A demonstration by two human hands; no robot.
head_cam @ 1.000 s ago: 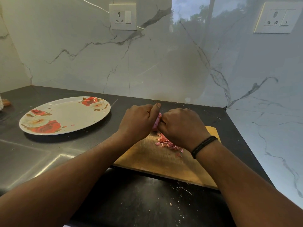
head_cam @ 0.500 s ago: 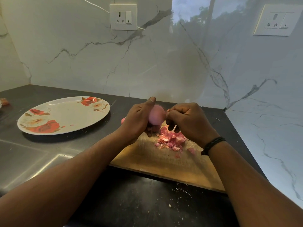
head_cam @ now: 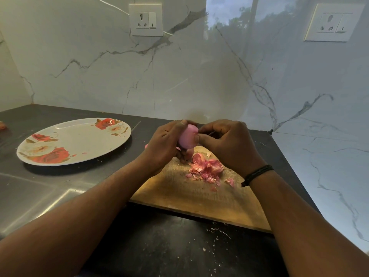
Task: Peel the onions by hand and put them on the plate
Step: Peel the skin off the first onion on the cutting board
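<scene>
While the left hand (head_cam: 165, 144) grips one onion (head_cam: 187, 136), the right hand (head_cam: 225, 144) pinches its skin; one plate (head_cam: 79, 136) nearby

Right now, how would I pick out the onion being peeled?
Find the wooden cutting board on the dark counter. Above its far end, the left hand grips the onion, smooth and pale pink, unlike the crumpled skins below.

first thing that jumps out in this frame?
The pink onion, gripped in the left hand while the right hand picks at its top, held above the cutting board. Next, the pile of peels on the board under the hands, and the rose plate to the left, with no onion on it.
</scene>
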